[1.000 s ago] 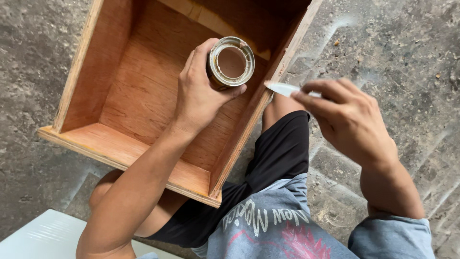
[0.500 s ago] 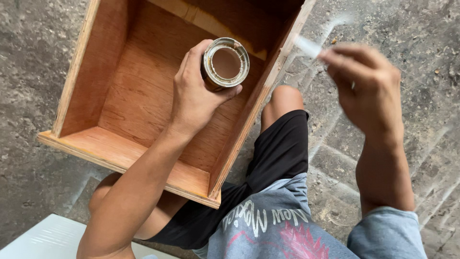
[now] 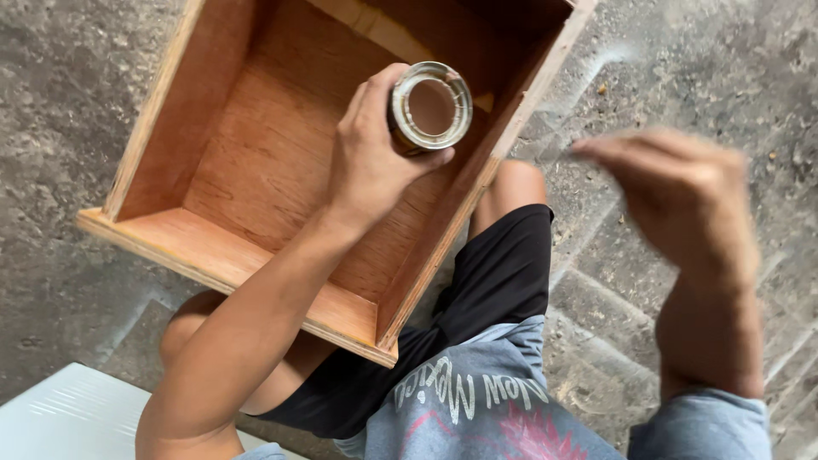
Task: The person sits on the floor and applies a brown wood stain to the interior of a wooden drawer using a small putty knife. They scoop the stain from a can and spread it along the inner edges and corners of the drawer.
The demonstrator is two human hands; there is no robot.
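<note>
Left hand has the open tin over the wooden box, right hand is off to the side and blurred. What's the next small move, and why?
Probably bring the right hand back to the open tin. The left hand holds it upright over the wooden box, mouth up and brownish inside, while the right hand is blurred, out over the concrete floor. Whether it holds anything cannot be told, so check that first.

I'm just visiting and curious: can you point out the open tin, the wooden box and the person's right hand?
open tin [image 3: 430, 108]: head view, on its brown contents.
wooden box [image 3: 256, 162]: head view, on its bare inner floor.
right hand [image 3: 682, 200]: head view, on its blurred back.
</note>
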